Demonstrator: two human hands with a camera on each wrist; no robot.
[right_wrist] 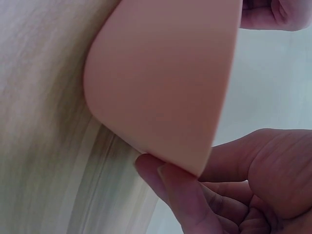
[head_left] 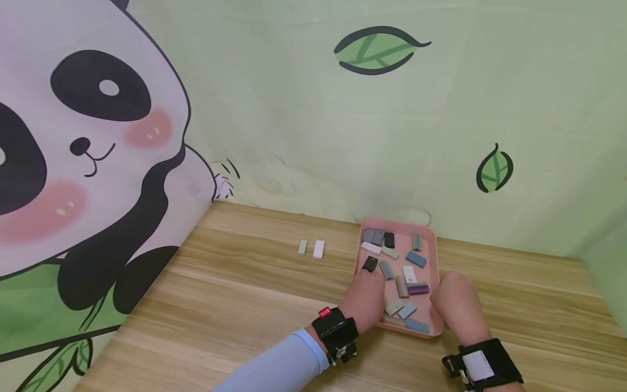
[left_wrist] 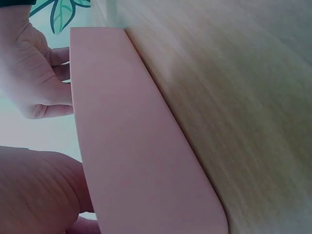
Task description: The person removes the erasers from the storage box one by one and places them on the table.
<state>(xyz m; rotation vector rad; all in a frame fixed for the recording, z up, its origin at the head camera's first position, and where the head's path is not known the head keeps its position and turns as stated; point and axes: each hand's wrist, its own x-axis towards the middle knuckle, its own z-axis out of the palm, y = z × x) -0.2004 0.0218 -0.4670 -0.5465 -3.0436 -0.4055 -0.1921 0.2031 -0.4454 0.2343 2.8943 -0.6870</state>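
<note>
Wooden tabletop (head_left: pixel 245 261) is bearing the pink tray (head_left: pixel 402 235) of small blocks (head_left: pixel 416 258). The right hand (head_left: pixel 458 302) is pinching the tray's right rim; the left hand (head_left: pixel 364 299) is hiding part of its left edge, fingers' hold unclear. Two pale pieces (head_left: pixel 319 249) are lying left of it, a backdrop (head_left: pixel 294 125) behind.

Wide stretches of the surface (head_left: pixel 235 283) left room for a hand to pass on either side of the pink tray (head_left: pixel 399 224), though a pale green block (head_left: pixel 302 247) and a white block (head_left: pixel 319 249) stood in the way to its left. Close behind the tray the wall (head_left: pixel 318 141) barred passage, and the left hand (head_left: pixel 364 296) and right hand (head_left: pixel 458 299) obstructed both long sides.
</note>
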